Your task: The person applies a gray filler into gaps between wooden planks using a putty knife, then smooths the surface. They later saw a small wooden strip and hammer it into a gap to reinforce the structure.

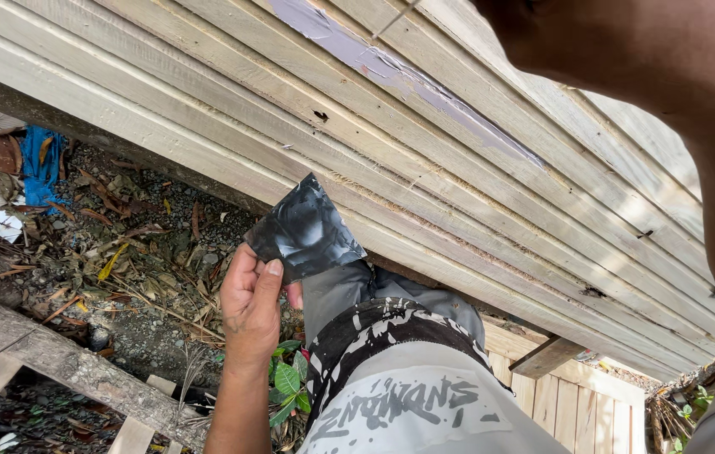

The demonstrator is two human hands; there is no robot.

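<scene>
My left hand (252,307) grips a crumpled black sheet (307,231) by its lower corner, thumb on top. The sheet is glossy, with grey smears. It is held just in front of the lower edge of a pale slatted wooden panel (425,181) that slopes across the view. A purplish-grey smear (391,67) runs along one slat near the top. My right arm (677,92) rises across the upper right corner and its hand is out of the frame. Below are my grey, black and white patterned shorts (408,378).
Gravel ground with dry leaves (130,261) lies at the left, with blue and white scraps (38,160) at the far left edge. A rough timber beam (63,361) crosses the lower left. Small green plants (286,378) grow by my wrist. More planks (576,395) lie at the lower right.
</scene>
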